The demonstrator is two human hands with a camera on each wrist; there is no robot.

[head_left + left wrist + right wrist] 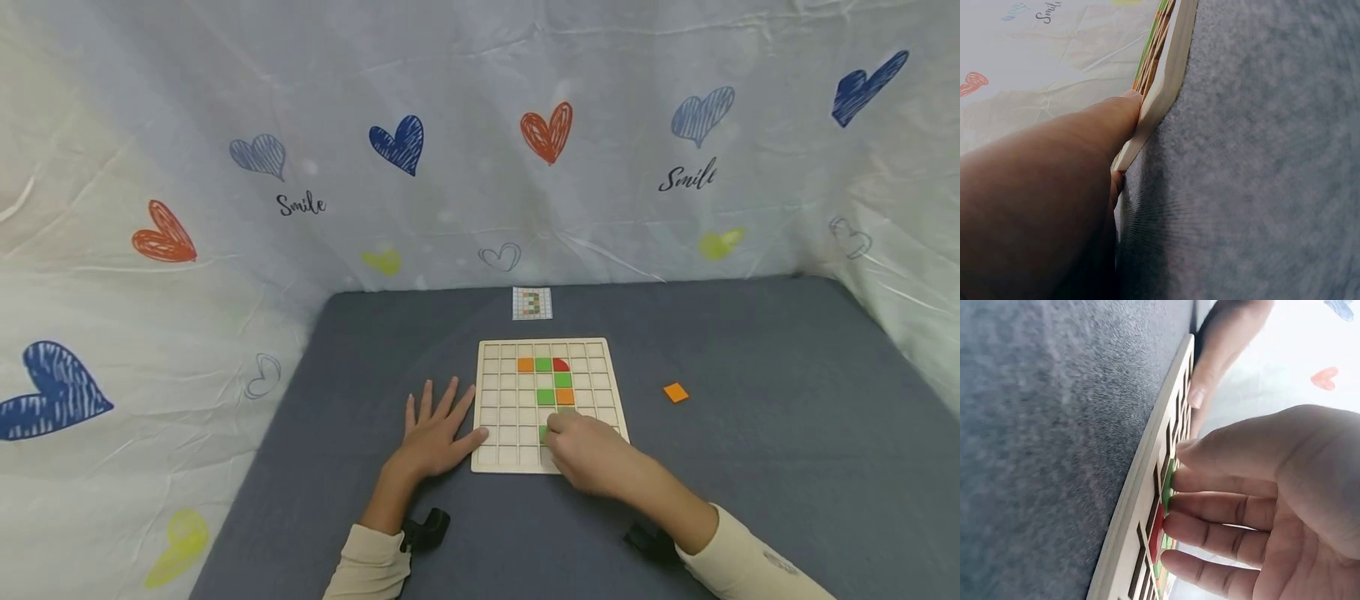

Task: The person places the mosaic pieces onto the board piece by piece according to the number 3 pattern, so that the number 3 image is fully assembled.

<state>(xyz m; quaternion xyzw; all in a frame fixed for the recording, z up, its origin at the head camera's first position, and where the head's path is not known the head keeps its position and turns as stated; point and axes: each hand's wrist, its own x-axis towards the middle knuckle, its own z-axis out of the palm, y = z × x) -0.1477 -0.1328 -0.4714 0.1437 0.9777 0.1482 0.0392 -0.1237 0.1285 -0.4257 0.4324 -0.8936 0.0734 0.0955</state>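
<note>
I see a grey desk (750, 467) filling the lower frame, backed by a white sheet (480, 125) printed with hearts. A wooden grid board (495, 392) lies at centre. My left hand (435, 433) rests flat just left of it, fingers straight and spread, thumb touching the board's edge. My right hand (592, 454) covers the board's lower right, fingers (1210, 509) together, tips pressing a green tile (543, 432) into a cell. An orange tile (676, 392) lies apart at right.

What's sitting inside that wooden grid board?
The wooden grid board holds orange, green and red tiles in its cells. The right hand covers a green tile and nearby cells.
</note>
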